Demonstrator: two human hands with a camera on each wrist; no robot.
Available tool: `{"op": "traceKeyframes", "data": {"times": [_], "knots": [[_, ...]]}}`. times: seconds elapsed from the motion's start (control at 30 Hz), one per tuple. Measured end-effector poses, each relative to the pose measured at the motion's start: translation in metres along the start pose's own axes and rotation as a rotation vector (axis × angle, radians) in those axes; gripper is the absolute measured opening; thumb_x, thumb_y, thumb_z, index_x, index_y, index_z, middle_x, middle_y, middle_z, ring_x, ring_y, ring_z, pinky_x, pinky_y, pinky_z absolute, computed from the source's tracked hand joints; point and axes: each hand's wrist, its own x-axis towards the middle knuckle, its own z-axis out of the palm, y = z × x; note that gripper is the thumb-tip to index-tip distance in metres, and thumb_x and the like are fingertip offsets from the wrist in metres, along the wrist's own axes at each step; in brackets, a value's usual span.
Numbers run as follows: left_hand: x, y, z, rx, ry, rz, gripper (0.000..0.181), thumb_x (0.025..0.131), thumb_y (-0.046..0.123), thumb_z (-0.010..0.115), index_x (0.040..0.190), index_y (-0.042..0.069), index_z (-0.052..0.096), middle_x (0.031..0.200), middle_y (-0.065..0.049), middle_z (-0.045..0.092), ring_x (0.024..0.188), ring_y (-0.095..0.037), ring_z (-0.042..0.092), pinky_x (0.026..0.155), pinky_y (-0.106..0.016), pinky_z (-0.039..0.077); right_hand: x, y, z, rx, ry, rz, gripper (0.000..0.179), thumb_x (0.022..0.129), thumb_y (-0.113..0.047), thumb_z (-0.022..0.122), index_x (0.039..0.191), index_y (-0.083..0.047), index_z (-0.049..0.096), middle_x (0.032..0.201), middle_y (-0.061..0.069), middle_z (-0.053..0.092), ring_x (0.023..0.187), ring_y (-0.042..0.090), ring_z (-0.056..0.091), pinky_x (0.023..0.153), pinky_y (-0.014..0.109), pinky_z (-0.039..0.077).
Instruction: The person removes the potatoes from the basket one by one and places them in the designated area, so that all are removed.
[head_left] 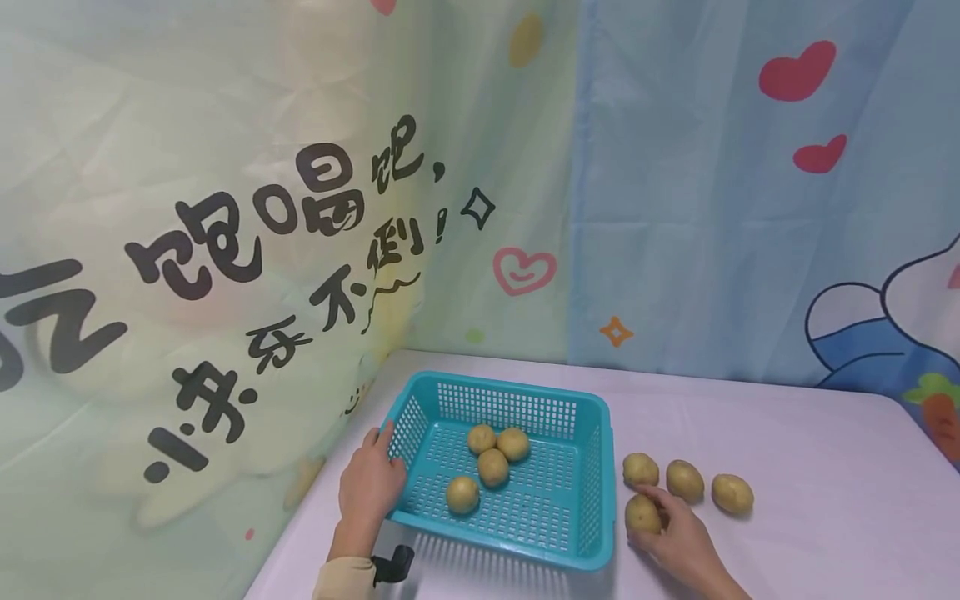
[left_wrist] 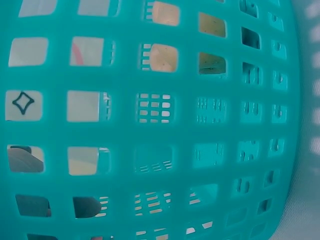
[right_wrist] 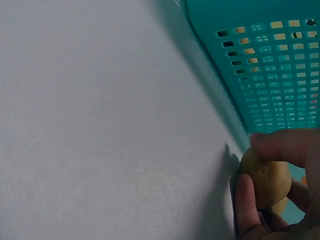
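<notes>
A turquoise plastic basket (head_left: 517, 546) with perforated walls stands on the table, several potatoes lying inside it. At its left side my left hand (head_left: 371, 479) grips the rim. The left wrist view is filled by the basket's wall (left_wrist: 120, 132), with potatoes partly visible through the holes. To the right of the basket, my right hand (head_left: 678, 537) holds a potato (head_left: 642, 517) between thumb and fingers. In the right wrist view the thumb and fingers surround that potato (right_wrist: 267, 177), close beside the basket wall (right_wrist: 220, 15).
Just beyond my right hand, three more potatoes lie in a row on the white table (head_left: 825, 467): one potato (head_left: 641, 470) near the basket, a middle potato (head_left: 685, 482) and a right potato (head_left: 732, 494). A printed curtain (head_left: 690, 208) hangs behind and along the left.
</notes>
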Motion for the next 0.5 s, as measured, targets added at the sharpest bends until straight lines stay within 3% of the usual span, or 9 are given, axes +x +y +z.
{"op": "traceKeyframes", "data": {"times": [0.23, 0.5], "knots": [[0.0003, -0.0004, 0.0008, 0.003, 0.003, -0.001, 0.059, 0.087, 0.010, 0.056, 0.145, 0.009, 0.048, 0.143, -0.021, 0.048, 0.097, -0.037, 0.062, 0.059, -0.043, 0.050, -0.0033, 0.0003, -0.0037, 0.021, 0.004, -0.008, 0.076, 0.076, -0.017, 0.078, 0.141, 0.001, 0.043, 0.138, 0.028, 0.046, 0.118, 0.046, 0.052, 0.092, 0.056, 0.047], [-0.0005, 0.0013, 0.0008, 0.003, 0.000, -0.019, 0.059, 0.087, 0.011, 0.057, 0.145, 0.009, 0.048, 0.143, -0.020, 0.048, 0.096, -0.036, 0.062, 0.060, -0.042, 0.051, -0.0079, 0.0001, -0.0047, 0.042, 0.031, 0.007, 0.074, 0.076, -0.014, 0.078, 0.140, 0.001, 0.044, 0.131, 0.027, 0.051, 0.106, 0.038, 0.060, 0.088, 0.052, 0.049]]}}
